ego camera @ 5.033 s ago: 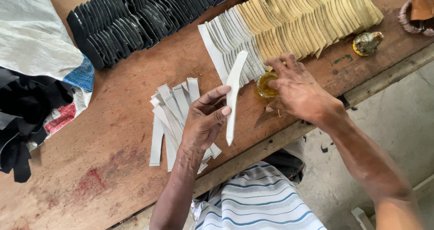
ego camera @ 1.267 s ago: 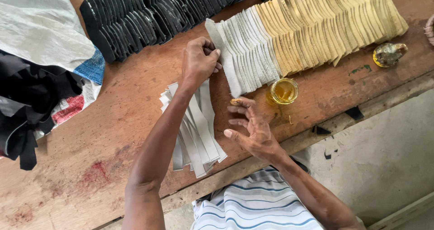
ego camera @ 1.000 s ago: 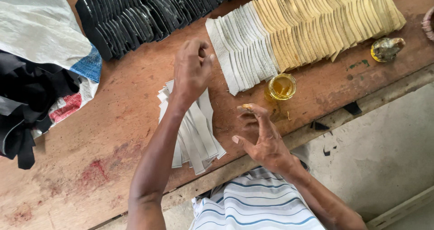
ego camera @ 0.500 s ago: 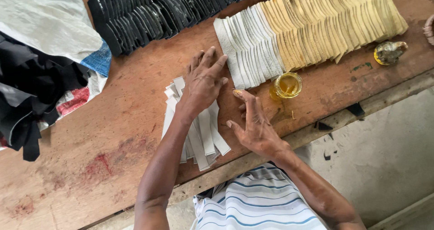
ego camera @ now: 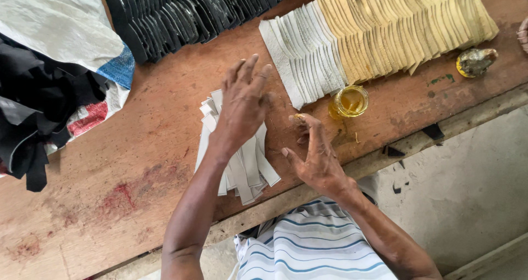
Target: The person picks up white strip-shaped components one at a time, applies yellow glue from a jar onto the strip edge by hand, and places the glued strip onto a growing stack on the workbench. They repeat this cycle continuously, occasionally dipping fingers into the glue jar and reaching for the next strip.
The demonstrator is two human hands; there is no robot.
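Left hand (ego camera: 245, 106) spread wide over white strips (ego camera: 242, 167); right hand (ego camera: 313, 156) open, empty, just right of them.

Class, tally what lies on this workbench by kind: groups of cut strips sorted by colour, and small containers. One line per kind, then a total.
Black strip rows: 1
White strip groups, the fanned row and the loose pile under the left hand: 2
Yellow strip rows: 1
Open jars of yellow liquid: 1
Small bottles lying down: 1
Total: 6
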